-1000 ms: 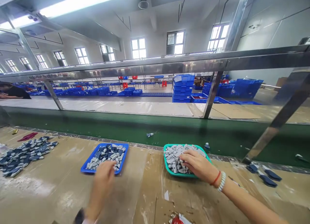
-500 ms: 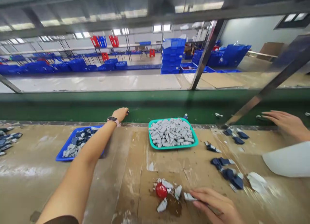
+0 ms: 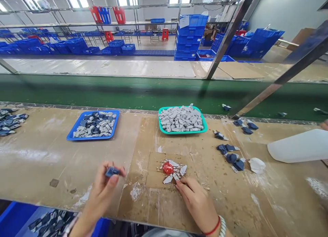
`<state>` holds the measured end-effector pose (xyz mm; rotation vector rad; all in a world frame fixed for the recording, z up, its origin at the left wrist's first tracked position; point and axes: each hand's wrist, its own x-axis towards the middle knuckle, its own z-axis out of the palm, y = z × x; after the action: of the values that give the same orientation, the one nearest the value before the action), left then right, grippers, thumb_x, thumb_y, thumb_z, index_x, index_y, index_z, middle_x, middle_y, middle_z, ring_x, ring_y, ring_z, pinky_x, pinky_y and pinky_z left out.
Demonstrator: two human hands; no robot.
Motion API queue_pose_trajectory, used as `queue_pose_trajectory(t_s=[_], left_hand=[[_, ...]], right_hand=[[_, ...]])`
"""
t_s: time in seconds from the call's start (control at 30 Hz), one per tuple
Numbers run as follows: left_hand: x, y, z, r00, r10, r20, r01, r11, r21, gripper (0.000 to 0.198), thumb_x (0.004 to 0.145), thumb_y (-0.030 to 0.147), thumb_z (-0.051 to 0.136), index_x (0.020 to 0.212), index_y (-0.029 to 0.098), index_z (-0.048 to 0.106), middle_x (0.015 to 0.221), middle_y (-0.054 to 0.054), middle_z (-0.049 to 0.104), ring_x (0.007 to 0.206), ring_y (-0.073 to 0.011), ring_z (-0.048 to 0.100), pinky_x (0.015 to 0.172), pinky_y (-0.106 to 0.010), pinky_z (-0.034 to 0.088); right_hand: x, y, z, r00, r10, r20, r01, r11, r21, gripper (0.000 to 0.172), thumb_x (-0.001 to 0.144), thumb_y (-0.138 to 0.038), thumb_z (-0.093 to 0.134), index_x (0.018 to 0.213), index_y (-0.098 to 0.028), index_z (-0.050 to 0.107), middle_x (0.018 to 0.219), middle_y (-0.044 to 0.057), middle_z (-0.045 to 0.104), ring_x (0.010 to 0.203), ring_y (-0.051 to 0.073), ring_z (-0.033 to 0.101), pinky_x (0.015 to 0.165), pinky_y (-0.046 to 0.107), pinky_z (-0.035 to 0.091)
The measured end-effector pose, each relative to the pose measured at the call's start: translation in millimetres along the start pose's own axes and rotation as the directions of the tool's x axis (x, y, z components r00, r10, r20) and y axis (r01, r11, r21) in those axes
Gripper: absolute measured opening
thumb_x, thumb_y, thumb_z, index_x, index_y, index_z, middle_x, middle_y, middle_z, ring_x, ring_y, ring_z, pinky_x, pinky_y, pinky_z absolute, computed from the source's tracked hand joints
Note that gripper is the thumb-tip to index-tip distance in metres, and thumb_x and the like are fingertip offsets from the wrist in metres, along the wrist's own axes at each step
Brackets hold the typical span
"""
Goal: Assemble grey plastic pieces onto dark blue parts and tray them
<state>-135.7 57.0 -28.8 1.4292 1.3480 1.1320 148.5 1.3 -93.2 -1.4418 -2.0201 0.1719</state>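
Pinched between thumb and fingertips, the left hand [image 3: 101, 192] closes on a small dark-blue piece [image 3: 112, 171], held up just above the cardboard-topped workbench [image 3: 38, 168]. The right hand [image 3: 197, 204] lies curled at the edge of a brown cardboard patch [image 3: 156, 172], its fingers at pale grey shards [image 3: 167, 179] around a glossy red blob [image 3: 167, 168]; whether they pinch anything, I cannot tell. Ahead, a teal plastic tray [image 3: 182, 132] holds a heap of only pale grey pieces [image 3: 180, 119], while a blue plastic tray [image 3: 92, 138] to its left holds mixed grey and dark-blue pieces [image 3: 94, 124]. Loose dark-blue pieces [image 3: 232, 157] lie on the bench to the right, and another scattered pile [image 3: 9, 122] sits at the far left. By the near edge, a blue crate [image 3: 15, 218] holds similar pieces. A smooth white plastic object [image 3: 294, 146] lies at the right, and a green conveyor belt [image 3: 128, 90] runs beyond the bench.
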Motion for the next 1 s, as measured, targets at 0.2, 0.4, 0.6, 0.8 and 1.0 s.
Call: queue_pose_trajectory(t_s=[0.2, 0.4, 0.6, 0.8, 1.0], left_hand=[[-46, -11, 54.8, 0.949, -0.302, -0.096, 0.263, 0.920, -0.291, 0.037, 0.082, 0.055, 0.057, 0.090, 0.020, 0.049, 0.065, 0.005, 0.045, 0.055, -0.0094, 0.037, 0.053, -0.021, 0.031], [-47, -4, 89.6, 0.954, -0.218, 0.205, 0.242, 0.966, -0.096, 0.033, 0.089, 0.051, 0.048, 0.100, 0.020, 0.051, 0.077, 0.000, 0.049, 0.069, -0.0141, 0.044, 0.065, -0.024, 0.035], [-43, 29, 124.1, 0.879, -0.093, 0.468, 0.157, 0.982, -0.101, 0.032, 0.088, 0.042, 0.055, 0.114, 0.023, 0.048, 0.098, -0.002, 0.058, 0.087, -0.0162, 0.052, 0.079, -0.025, 0.038], [-45, 47, 142.2, 0.866, -0.047, 0.499, 0.114, 0.988, -0.104, 0.032, 0.088, 0.042, 0.056, 0.112, 0.023, 0.050, 0.100, -0.004, 0.058, 0.090, -0.0177, 0.053, 0.080, -0.026, 0.039], [-54, 50, 148.6, 0.919, -0.035, 0.392, 0.018, 0.999, 0.049, 0.025, 0.095, 0.041, 0.039, 0.106, 0.023, 0.053, 0.098, -0.004, 0.059, 0.091, -0.0190, 0.054, 0.083, -0.028, 0.038]], right_hand=[[-9, 0, -2, 0.999, 0.047, 0.006, -0.047, 0.989, 0.137, 0.030, 0.096, -0.023, 0.041, 0.092, -0.016, 0.070, 0.082, 0.008, 0.066, 0.073, 0.018, 0.062, 0.065, 0.030, 0.053], [-5, 3, -19, 0.847, 0.446, 0.290, -0.501, 0.485, 0.716, 0.028, 0.077, -0.043, 0.069, 0.084, -0.017, 0.075, 0.074, 0.007, 0.067, 0.059, 0.015, 0.061, 0.050, 0.024, 0.051], [-3, -3, -39, 0.731, 0.507, 0.458, -0.520, -0.022, 0.854, 0.029, 0.067, -0.040, 0.078, 0.087, -0.018, 0.075, 0.057, 0.001, 0.061, 0.046, 0.007, 0.051, 0.042, 0.018, 0.045], [0, -19, -63, 0.933, 0.360, -0.028, -0.212, 0.608, 0.766, 0.013, 0.082, -0.026, 0.066, 0.090, -0.021, 0.074, 0.087, 0.009, 0.069, 0.073, 0.017, 0.065, 0.060, 0.026, 0.057], [-2, -31, -73, 0.979, 0.006, -0.203, 0.075, 0.919, 0.388, 0.024, 0.089, -0.008, 0.049, 0.098, -0.019, 0.068, 0.085, 0.009, 0.066, 0.073, 0.015, 0.064, 0.063, 0.022, 0.055]])
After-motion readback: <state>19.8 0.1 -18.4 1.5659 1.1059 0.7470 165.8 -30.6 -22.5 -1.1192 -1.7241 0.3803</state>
